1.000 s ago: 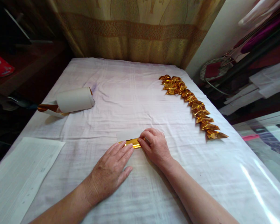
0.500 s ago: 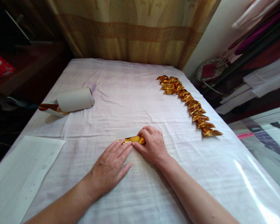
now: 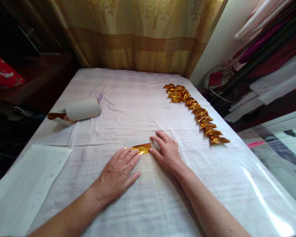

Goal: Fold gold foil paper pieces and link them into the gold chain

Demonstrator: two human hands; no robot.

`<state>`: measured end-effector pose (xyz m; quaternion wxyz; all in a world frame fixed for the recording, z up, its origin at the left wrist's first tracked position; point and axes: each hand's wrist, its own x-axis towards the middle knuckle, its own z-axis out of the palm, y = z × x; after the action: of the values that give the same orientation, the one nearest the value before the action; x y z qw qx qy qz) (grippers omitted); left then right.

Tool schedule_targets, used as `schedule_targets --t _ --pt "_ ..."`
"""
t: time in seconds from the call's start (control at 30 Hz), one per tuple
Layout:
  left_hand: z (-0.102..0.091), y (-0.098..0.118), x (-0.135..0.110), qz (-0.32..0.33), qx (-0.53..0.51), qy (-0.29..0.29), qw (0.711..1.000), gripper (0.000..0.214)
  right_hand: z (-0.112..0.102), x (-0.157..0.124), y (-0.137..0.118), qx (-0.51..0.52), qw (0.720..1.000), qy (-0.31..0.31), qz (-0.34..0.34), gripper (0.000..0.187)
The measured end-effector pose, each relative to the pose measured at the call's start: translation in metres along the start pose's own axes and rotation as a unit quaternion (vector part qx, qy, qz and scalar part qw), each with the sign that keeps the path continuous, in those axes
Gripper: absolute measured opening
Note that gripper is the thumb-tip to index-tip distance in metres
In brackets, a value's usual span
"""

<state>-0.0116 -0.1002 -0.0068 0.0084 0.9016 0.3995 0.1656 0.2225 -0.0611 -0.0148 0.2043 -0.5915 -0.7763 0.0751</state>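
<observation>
Pressing down on a gold foil strip (image 3: 141,148) at frame centre on the table (image 3: 138,98), with left hand (image 3: 118,174) and right hand (image 3: 167,153) both flat, fingers unclenched, grasping nothing. Lying upper right, folded gold pieces (image 3: 197,113); upper left, white roll (image 3: 82,108).

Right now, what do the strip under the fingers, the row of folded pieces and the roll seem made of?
The strip under the left hand and right hand looks like thin gold foil paper: mirror-bright, creased, white backing showing beside it. The folded pieces look like the same foil, crinkled and glinting. The roll seems matte white paper outside, its loose end gold-faced.
</observation>
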Motion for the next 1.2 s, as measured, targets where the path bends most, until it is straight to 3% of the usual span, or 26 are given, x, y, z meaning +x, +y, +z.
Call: schedule_targets --t 0.2,0.5,0.83,0.93,1.07,1.13,1.2 --pt "-0.005 0.001 0.008 0.000 0.001 -0.031 1.000 0.048 -0.002 0.002 -0.003 -0.001 1.000 -0.014 0.011 0.040" --pt "-0.009 -0.014 -0.014 0.015 0.018 -0.009 1.000 0.047 -0.002 0.004 -0.003 0.001 0.999 -0.032 0.024 0.041" --pt "-0.013 -0.031 -0.032 0.025 0.054 -0.030 0.998 0.048 0.002 0.004 0.002 0.007 1.000 -0.012 0.007 0.037" --pt "-0.010 -0.030 -0.032 0.017 0.049 -0.027 0.998 0.046 0.005 0.003 0.010 0.031 0.999 0.024 -0.013 0.037" --pt "-0.007 -0.028 -0.031 0.007 0.040 -0.016 0.999 0.045 0.002 -0.006 0.002 0.044 0.989 0.121 -0.070 0.040" --pt "-0.006 -0.026 -0.031 0.008 0.044 -0.013 0.999 0.045 0.000 -0.013 -0.014 0.024 0.986 0.106 -0.129 0.042" --pt "-0.006 -0.026 -0.031 0.007 0.050 -0.012 0.999 0.047 0.001 -0.018 -0.033 0.010 0.979 0.019 -0.203 0.045"
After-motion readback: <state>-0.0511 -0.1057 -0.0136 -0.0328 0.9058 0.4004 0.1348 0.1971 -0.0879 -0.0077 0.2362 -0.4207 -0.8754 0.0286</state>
